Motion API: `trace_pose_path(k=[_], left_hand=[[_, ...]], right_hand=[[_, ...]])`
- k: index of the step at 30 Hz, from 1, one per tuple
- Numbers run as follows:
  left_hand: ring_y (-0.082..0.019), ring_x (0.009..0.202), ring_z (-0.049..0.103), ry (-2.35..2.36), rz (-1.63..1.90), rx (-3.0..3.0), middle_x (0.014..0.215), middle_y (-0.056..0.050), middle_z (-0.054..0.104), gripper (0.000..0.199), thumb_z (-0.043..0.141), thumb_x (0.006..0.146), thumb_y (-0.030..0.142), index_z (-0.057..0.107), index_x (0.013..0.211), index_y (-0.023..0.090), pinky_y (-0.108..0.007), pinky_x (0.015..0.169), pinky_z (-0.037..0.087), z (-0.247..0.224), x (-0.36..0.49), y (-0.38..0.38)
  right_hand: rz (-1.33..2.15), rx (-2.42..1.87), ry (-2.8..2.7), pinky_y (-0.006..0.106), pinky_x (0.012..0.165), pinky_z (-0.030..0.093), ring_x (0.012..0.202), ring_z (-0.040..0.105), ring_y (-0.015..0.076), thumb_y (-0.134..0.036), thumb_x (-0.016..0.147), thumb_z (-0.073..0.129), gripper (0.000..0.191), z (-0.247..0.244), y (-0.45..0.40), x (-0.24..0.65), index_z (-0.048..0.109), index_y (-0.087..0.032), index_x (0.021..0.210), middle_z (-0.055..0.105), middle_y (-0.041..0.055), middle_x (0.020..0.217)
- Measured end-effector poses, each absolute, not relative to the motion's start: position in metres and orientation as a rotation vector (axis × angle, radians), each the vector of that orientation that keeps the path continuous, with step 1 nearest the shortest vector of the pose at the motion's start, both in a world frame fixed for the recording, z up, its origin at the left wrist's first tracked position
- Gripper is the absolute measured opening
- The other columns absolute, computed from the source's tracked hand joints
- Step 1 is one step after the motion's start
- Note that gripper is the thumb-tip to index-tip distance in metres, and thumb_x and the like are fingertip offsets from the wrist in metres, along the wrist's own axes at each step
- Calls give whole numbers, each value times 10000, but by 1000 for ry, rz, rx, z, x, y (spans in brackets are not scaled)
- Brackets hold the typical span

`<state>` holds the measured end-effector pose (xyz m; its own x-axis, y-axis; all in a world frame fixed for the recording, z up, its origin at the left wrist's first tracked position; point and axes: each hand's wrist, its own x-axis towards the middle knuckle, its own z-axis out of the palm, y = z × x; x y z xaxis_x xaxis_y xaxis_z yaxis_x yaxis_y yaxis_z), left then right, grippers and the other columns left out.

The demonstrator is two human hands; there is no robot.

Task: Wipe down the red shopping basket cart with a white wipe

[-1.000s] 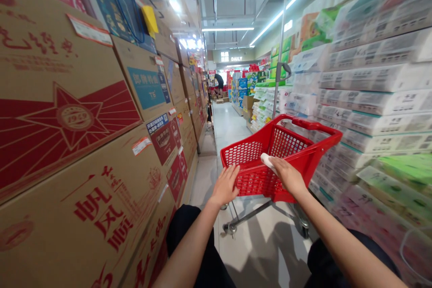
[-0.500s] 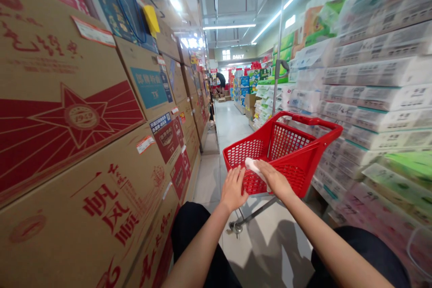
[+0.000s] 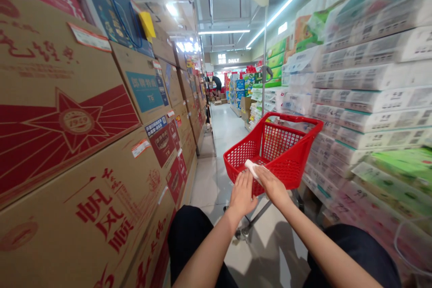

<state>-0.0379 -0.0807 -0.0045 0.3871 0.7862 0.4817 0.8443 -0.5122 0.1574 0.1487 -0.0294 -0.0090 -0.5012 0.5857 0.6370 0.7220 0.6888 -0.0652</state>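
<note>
A red plastic shopping cart [image 3: 286,162] with a mesh basket stands turned in front of me. My right hand [image 3: 272,184] presses a folded white cloth or tissue [image 3: 250,165] against the basket's near side, fingers over it. Just left of it, my left hand [image 3: 242,192] lies with fingers stretched out at the basket's near lower edge, holding nothing. Whether its fingertips touch the plastic I cannot tell. Part of the white piece is hidden under the right hand.
Stacked cardboard cartons [image 3: 67,144] line the left side. White packs of paper [image 3: 364,99] and green packs [image 3: 401,166] are piled on the right. Behind the cart rises a metal pole [image 3: 264,54]. A person [image 3: 218,83] bends over far down the aisle.
The cart has turned a little and its handle end sits further left in view. My left hand has moved right and slightly down, closer to the right hand holding the white piece.
</note>
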Motion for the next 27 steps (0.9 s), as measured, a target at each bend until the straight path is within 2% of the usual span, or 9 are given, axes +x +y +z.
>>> trace_pose_path(k=[4,10,16,19,24,27], left_hand=[[-272,1585,191,-1402,-733,-2566,1716,-122,191,992,587,772,227,125,1640,93,-452,1318,175,0,-33,-88],[-272,1593,147,-1298,-737,-2708,1733,-100,90,1004,564,758,209,99,1644,122,-478,1304,208,3,-22,-97],[-257,1598,115,-1213,-715,-2812,1730,-131,103,1028,570,750,203,66,1638,82,-451,1308,202,7,-25,-93],[-246,1598,122,-1191,-677,-2794,1733,-117,109,996,573,766,182,106,1644,113,-421,1307,194,9,-40,-82],[-379,1587,110,-1541,-594,-2511,1721,-130,172,923,629,765,186,277,1618,204,-629,1267,140,9,-76,-54],[-381,1579,155,-1570,-566,-2484,1713,-133,202,931,656,748,175,311,1611,239,-636,1261,146,5,-78,-45]], right_hand=[[-292,-1083,-2213,440,1214,397,1418,504,194,-116,961,406,584,5,-15,188,466,-200,1536,549,97,1525],[-336,-1226,-2136,440,1182,440,1386,541,213,-99,950,402,558,10,-18,208,536,-189,1483,595,104,1476],[-361,-1093,-2206,454,1189,436,1419,505,229,-104,924,455,621,4,-53,186,477,-194,1538,553,112,1515],[-369,-1059,-2251,452,1200,420,1414,510,212,-85,919,433,618,5,-52,188,492,-191,1525,550,108,1519],[-360,-1143,-2226,471,1186,432,1349,577,209,-106,944,433,563,12,-27,204,540,-223,1483,605,97,1466],[-375,-1246,-2176,452,1175,448,1342,583,221,-97,944,435,541,13,-18,200,568,-208,1457,610,104,1459]])
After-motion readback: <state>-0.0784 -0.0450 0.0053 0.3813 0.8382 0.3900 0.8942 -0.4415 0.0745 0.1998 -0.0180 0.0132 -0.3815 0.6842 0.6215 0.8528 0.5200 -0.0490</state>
